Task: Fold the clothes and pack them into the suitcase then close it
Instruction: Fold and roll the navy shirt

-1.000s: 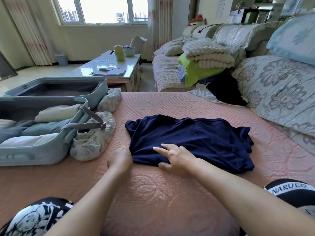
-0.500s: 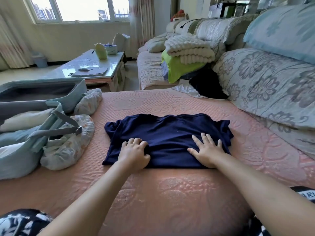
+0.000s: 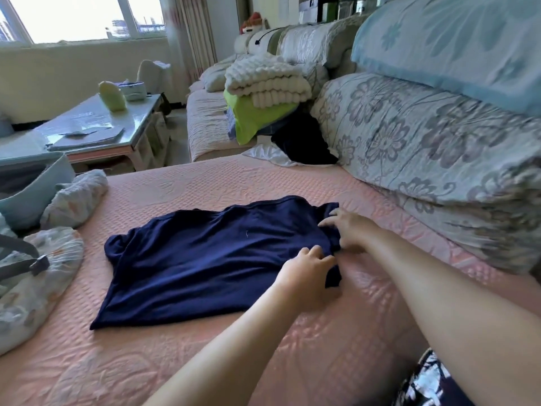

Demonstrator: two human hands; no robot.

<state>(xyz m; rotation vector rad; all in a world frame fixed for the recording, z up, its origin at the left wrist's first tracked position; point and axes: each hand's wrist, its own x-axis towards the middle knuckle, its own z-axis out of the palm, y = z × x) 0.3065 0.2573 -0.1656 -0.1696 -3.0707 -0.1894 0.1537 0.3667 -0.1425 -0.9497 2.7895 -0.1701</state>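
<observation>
Head view: A dark blue T-shirt (image 3: 205,259) lies flat on the pink bed cover (image 3: 292,347), right in front of the person. It is already folded into a long shape. Both hands are at its right end, close together but not touching each other. The left hand (image 3: 307,276) has its fingers curled over the near corner of the cloth. The right hand (image 3: 348,230) is just past it and pinches the far corner, where the cloth is bunched up. That hand is a bit blurry, so the fingers are hard to see well.

The light blue suitcase (image 3: 32,194) is far off to the left of the hands, at the edge of the view. Only a bit of it shows, so I cannot tell how full it is. Two flowery cloth bundles (image 3: 44,276) lie between it and the shirt.

Past the hands, near the big flowery cushions (image 3: 424,148), is a heap of things: a black piece of clothing (image 3: 301,142), a green one (image 3: 251,118) and a fluffy white blanket (image 3: 269,83).

I think the step now is folding this shirt. The next move looks like lifting the right end and laying it over to the left, to make the shirt half as long. Both corners need to go up together and land even on the other end, or the soft cloth will slip and wrinkle. After that, the shirt must go far left into the suitcase. The heap suggests there is more to fold, so closing the case is not near.
</observation>
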